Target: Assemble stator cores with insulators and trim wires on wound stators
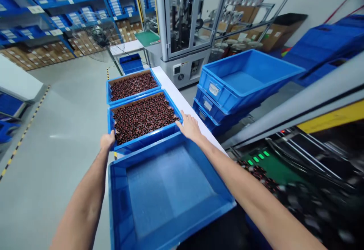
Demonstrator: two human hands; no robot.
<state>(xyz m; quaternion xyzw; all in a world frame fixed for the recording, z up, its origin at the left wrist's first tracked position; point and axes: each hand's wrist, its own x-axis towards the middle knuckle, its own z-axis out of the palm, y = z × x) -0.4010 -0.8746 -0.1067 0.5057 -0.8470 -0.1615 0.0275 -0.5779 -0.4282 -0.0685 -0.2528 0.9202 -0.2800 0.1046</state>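
Observation:
A blue plastic crate (148, 138) full of small dark parts with reddish bits (142, 119) stands on a white table between my hands. My left hand (108, 141) grips its near left corner, fingers hidden behind the wall. My right hand (190, 125) holds the right rim near the front corner, thumb on the edge and fingers over the outside. Directly behind it sits a second blue crate (133, 76) with the same kind of parts. Closest to me is a blue crate (170, 182) with nothing in it, its far rim beside the filled one.
Right of the white table (178, 98) stands a stack of blue crates (227, 94). A machine cabinet (184, 19) rises at the back, and a fan (99, 36) stands at the back left. Another machine with a green surface (281, 166) and dark parts lies close on my right.

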